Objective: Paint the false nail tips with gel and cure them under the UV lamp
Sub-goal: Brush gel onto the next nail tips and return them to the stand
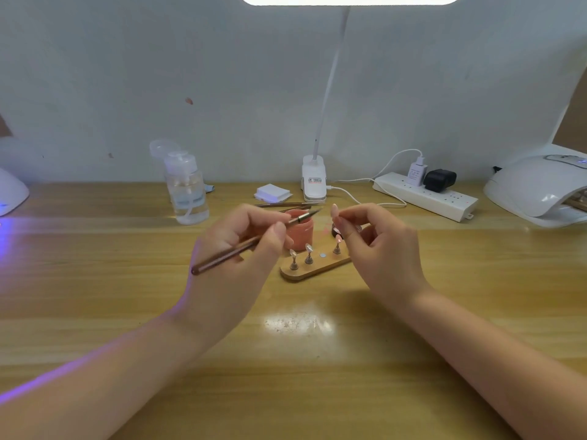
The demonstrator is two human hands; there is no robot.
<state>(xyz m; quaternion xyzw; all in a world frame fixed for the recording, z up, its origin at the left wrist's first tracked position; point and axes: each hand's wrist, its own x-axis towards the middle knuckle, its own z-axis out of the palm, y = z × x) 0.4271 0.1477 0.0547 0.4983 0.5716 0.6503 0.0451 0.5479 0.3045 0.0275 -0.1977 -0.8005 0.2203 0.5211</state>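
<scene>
The left hand (241, 246), left of centre in the frame, pinches a brush (254, 241) between thumb and curled fingers, the handle slanting down to the lower left and the bristle end pointing up and right. The right hand (378, 246), right of centre, pinches a nail tip (334, 211) between thumb and forefinger, holding it upright just beside the brush's bristle end; whether the two touch cannot be told. The other fingers of that hand are curled loosely.

Below and between the hands lies a wooden stand (313, 269) on the table (317, 360), its long side angled up to the right. Three small pegs with nail tips stand on it: two (301, 257) near its left end, one (337, 246) toward the right, with a bare round spot between them. Behind the stand, partly hidden by the left hand, sits a pink jar (300, 233). A dark small pot (336, 230) sits just behind the right thumb, mostly hidden.

Further back, at mid-frame, lie spare brushes (282, 204), a stack of white pads (272, 192) and the clip base of a desk lamp (313, 182). Left of these stands a clear pump bottle (187, 188). A power strip (425, 196) with plugs lies to the right. A white UV lamp (536, 188) sits at the right edge, and another lamp (11, 193) glows violet at the left edge
</scene>
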